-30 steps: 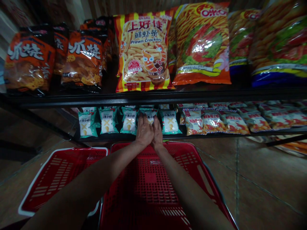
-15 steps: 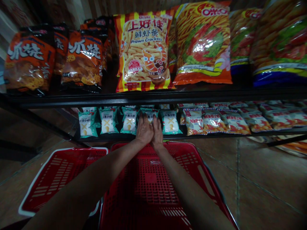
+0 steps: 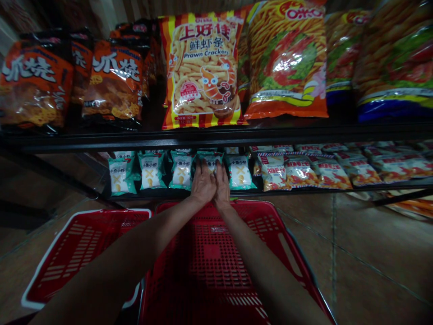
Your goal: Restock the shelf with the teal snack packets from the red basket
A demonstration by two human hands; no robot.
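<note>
My left hand (image 3: pixel 203 184) and my right hand (image 3: pixel 222 186) are side by side at the lower shelf, touching at the base of the thumbs. Between them they grip a small teal-and-white snack packet (image 3: pixel 210 157), fingers pressed along its front and sides. Its lower part is hidden behind the hands. Similar packets stand in the same row: one packet (image 3: pixel 181 170) just left of my left hand, another packet (image 3: pixel 240 173) just right of my right hand. Below my forearms sits a red shopping basket (image 3: pixel 212 251).
A second red basket (image 3: pixel 77 246) with a white rim lies to the left. Overhead, the upper shelf edge (image 3: pixel 216 137) carries large bags, among them prawn crackers (image 3: pixel 204 74) and orange-black bags (image 3: pixel 113 83). Small red-and-white packets (image 3: pixel 301 170) line the lower shelf at right.
Both hands stay on the same packet with almost no movement. The view has shifted very slightly, with the orange-black bags and left basket a little farther left.
</note>
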